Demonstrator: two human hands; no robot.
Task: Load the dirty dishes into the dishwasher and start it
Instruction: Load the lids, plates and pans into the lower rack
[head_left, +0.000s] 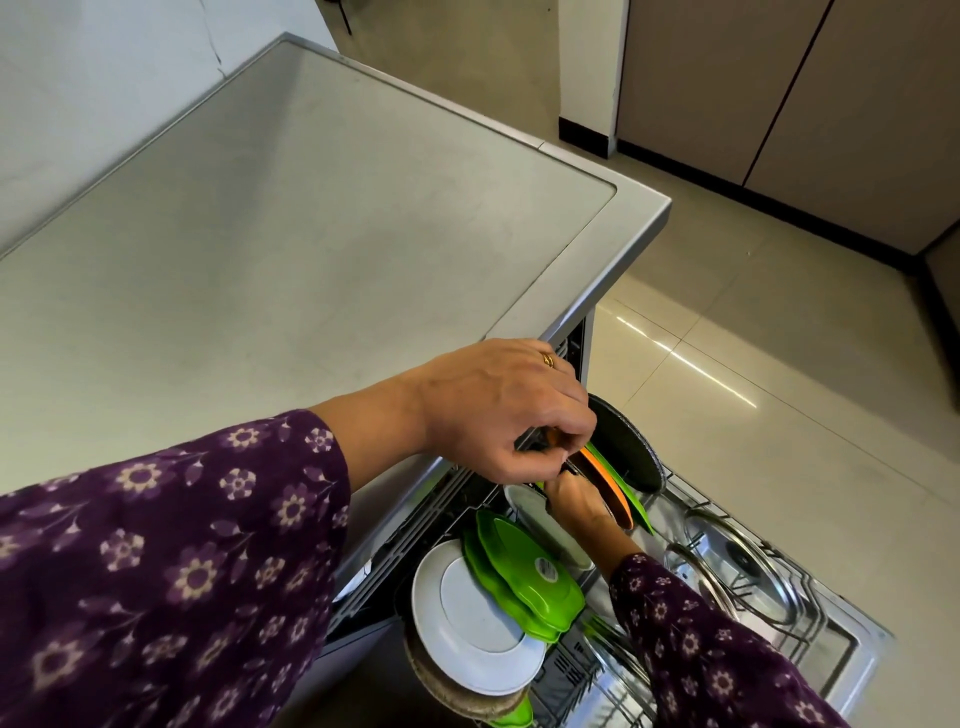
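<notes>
This is a home kitchen. A pulled-out dishwasher rack (810, 587) at the lower right holds plates (467, 613) and pot lids (737, 561). A grey bench (260, 234) fills the left and centre. Glossy floor tiles (779, 389) spread to the right, below tall cabinet doors (779, 104) at the upper right.

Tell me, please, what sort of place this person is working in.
Most likely a home kitchen: a dishwasher rack is pulled out and holds a white plate and green plates below a grey countertop, with a glossy tiled floor and cabinet doors beyond.
</notes>
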